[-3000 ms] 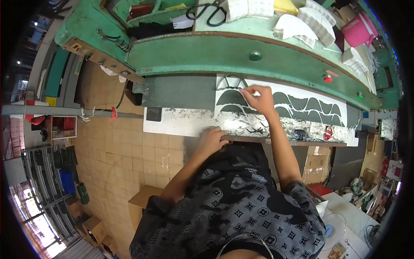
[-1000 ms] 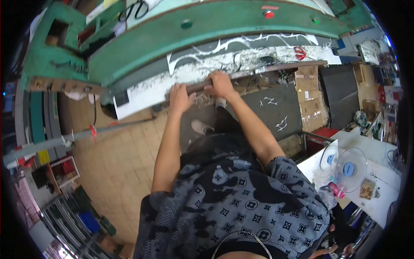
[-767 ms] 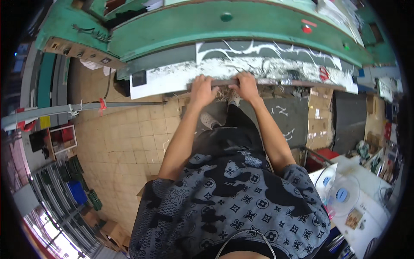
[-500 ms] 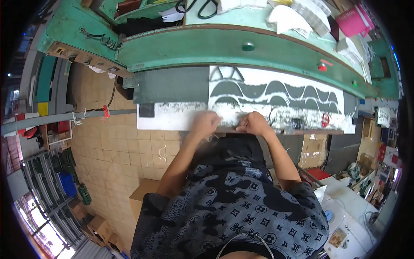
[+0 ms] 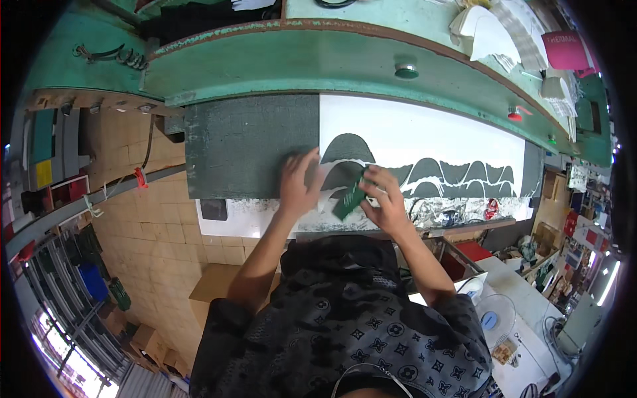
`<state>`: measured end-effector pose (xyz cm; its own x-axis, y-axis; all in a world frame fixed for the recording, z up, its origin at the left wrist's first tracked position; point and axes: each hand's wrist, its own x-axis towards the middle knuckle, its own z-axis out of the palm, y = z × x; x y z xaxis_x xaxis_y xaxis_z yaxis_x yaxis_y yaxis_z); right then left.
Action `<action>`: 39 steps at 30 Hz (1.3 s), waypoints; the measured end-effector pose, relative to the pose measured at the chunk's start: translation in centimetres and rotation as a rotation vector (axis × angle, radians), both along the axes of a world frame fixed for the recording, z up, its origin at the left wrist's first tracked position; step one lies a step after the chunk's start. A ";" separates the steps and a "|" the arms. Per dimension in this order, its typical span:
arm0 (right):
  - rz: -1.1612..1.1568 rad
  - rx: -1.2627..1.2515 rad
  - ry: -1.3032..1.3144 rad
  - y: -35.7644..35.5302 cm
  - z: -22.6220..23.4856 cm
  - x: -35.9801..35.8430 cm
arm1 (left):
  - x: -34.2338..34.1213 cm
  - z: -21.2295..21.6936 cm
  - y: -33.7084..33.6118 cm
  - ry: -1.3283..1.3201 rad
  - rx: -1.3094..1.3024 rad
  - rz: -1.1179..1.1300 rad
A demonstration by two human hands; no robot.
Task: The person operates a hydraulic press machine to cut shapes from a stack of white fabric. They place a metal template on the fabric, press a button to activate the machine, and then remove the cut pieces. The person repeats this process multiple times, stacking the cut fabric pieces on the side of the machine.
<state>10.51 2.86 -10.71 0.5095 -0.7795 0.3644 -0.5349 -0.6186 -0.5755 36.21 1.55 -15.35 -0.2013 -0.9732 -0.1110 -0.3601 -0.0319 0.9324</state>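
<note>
Right hand (image 5: 388, 202) fingers pinched on small dark green cut piece (image 5: 350, 197), lifting it off the white sheet (image 5: 431, 142). Left hand (image 5: 298, 182) flat, fingers spread, on dark cutting pad (image 5: 249, 146). Best: peel slowly, keep sheet pinned.

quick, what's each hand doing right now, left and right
Left hand: open, fingers spread flat on the dark grey board, holding nothing.
Right hand: closed on a small green piece.
</note>
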 end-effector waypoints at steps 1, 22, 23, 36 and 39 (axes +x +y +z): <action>0.053 -0.005 -0.053 0.5 0.9 -0.2 | -0.6 1.1 1.3 0.282 0.186 -0.037; -0.182 0.892 -0.817 8.1 5.8 -0.8 | -6.4 12.5 5.8 0.211 -0.108 -0.427; -0.217 0.853 -0.879 8.3 5.4 -0.9 | -6.9 12.5 5.6 0.192 -0.060 -0.434; 0.209 0.657 0.147 -6.9 5.8 -6.7 | -5.1 6.0 -1.4 -0.125 -0.088 -0.079; -0.013 0.751 -0.369 -8.9 2.0 -6.2 | -7.4 6.0 -1.5 0.174 -0.043 0.073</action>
<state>4.31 -6.08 -8.69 0.4487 -0.8865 -0.1128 -0.2354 0.0045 -0.9719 28.77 0.03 -9.36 -0.1420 -0.9891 -0.0384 -0.1910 -0.0107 0.9815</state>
